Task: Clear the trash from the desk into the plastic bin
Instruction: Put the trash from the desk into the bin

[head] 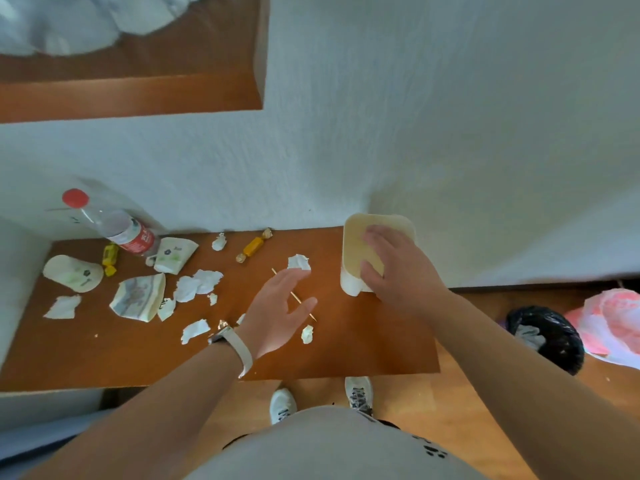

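Standing at the right end of the desk [381, 344], close to the wall, the plastic bin [353, 251] is gripped by the right hand [391, 261], whose fingers are curled over its rim and near side. It seems to be held this way so that it stays steady, or can be tipped and drawn nearer, while scraps are brought to it; which of these is intended cannot be told. The bin's mouth is turned toward the camera, and nothing can be made out inside it.

The left hand [280, 310] is held spread and empty above the desk, palm toward the bin, with nothing grasped. It is placed over a thin wooden stick [298, 297], with a crumpled paper scrap [299, 262] just beyond the fingertips and a smaller paper ball [307, 333] by the thumb. From this posture a sweep or pick of these nearest pieces is judged to be the step in hand.

Most of the trash is left on the desk's left half: a plastic bottle [121, 230] with a red cap, two flattened paper cups [72, 273], a crushed carton [138, 297], yellow candy wrappers [254, 245] and torn tissue [197, 285]. The task is therefore judged barely begun.

A black bin bag [550, 337] is seen on the floor to the right, well apart from the desk.
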Tool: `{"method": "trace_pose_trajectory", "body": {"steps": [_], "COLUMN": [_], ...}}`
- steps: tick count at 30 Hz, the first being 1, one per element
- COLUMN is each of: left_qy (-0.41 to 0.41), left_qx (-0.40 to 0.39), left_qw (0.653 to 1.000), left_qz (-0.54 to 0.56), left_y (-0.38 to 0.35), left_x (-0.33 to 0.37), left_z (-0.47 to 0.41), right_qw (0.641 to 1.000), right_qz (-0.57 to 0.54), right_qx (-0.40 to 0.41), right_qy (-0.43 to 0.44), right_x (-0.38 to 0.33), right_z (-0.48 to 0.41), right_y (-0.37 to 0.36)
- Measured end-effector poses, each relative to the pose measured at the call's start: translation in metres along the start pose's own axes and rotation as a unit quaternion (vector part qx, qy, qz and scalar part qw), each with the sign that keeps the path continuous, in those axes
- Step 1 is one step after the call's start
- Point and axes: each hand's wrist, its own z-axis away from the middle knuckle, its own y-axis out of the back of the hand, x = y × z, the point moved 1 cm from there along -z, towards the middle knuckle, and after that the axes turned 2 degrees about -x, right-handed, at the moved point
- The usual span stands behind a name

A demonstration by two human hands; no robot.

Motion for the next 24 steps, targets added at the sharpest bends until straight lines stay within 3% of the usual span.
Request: {"method": "trace_pose_trajectory", "body": {"steps": [5, 9, 24], "left_qy": [-0.031, -0.031, -0.056], "left_qx": [0.034, 0.004, -0.086], "left_qw": [0.991, 0.984, 0.972], "left_qz": [-0.124, -0.177, -0.21], "left_y": [0.019, 0.022, 0.004], "left_x": [-0.045, -0.088, -0.164], "left_z": [0.025, 0.04, 0.054], "right_qw": [0.994, 0.984, 0.966], "right_qz": [0.064, 0.104, 0.132], "right_qx": [-0.022, -0.079, -0.221], "right_qy": [0.088, 0.117, 0.005], "right_x": [-0.046, -0.062, -0.061], "right_z": [0.007, 0.008, 0.031], "right_y": [-0.038, -0.079, -0.187]}}
